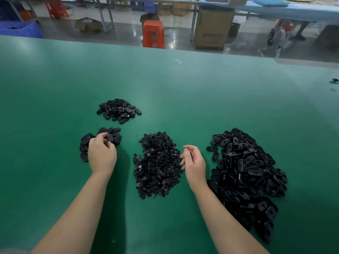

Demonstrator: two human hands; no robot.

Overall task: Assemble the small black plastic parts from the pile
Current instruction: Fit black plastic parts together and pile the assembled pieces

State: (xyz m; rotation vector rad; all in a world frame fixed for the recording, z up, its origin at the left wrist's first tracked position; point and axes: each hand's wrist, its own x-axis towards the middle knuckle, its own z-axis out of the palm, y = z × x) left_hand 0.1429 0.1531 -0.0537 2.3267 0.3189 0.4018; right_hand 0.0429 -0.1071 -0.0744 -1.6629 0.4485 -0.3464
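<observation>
working from three heaps on green table mat (183, 88): left hand (102, 154) pinches flat black oval plastic piece (110, 138) over small flat-piece group (100, 141); right hand (194, 163) loose, holding nothing, between big heap of tiny black round plastic bits (157, 165) and big heap of black oval plastic shells (245, 173). small far pile of black oval pieces (118, 110) maybe done ones; most parts left.

Factory floor, long green workbench (183, 79), plastic stools (153, 33), cardboard boxes (212, 28), concrete floor

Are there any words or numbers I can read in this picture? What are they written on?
"OTOK", or close to it, blurry: on the big cardboard box on the floor behind the green table.
The smaller characters beside it: too blurred to read.
Black parts and other boxes: no readable writing.
</observation>
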